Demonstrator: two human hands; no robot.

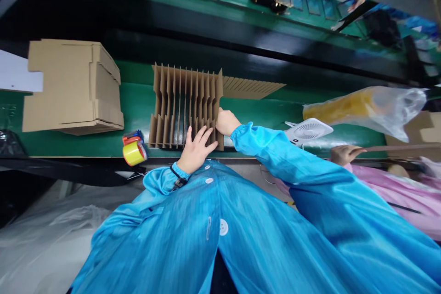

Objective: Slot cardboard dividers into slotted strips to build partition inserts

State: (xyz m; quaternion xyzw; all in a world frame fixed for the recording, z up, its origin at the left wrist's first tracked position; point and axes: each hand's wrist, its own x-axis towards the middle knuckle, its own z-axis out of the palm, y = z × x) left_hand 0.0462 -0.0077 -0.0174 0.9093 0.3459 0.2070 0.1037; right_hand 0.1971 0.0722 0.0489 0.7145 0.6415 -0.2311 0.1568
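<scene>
A cardboard divider of several upright slats stands on the green bench in front of me. My left hand lies on its near edge, with fingers spread over the slat ends. At the right-hand side of the divider, my right hand is closed, its fingers curled at the outermost slat; the fingertips are partly hidden. Behind that hand, a flat slotted cardboard strip extends to the right of the divider.
Folded cardboard boxes stand at the left, near a tape dispenser with yellow tape. On the right are a white fan, a yellow roll in clear plastic and a co-worker's hand. A raised shelf runs along the back.
</scene>
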